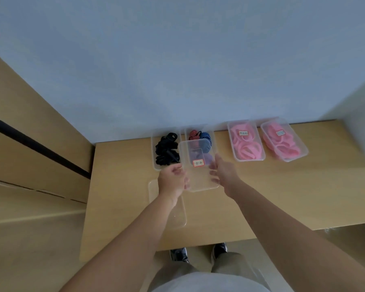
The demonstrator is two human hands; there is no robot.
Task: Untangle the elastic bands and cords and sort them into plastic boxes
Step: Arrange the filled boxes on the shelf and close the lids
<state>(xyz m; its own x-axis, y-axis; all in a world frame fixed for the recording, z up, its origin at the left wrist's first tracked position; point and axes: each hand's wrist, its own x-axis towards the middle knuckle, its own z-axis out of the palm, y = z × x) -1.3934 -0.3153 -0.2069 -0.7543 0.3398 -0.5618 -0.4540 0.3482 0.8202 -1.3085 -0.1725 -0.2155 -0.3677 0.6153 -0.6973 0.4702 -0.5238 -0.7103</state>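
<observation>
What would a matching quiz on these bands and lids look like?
Things:
1. black bands
2. pink bands
3. labelled lid
4. plain lid

Places:
A. held between the left hand and right hand
B. lying flat on the table
C. in the leftmost box
D. in the right-hand boxes

Pairs: 1-C, 2-D, 3-A, 4-B
</observation>
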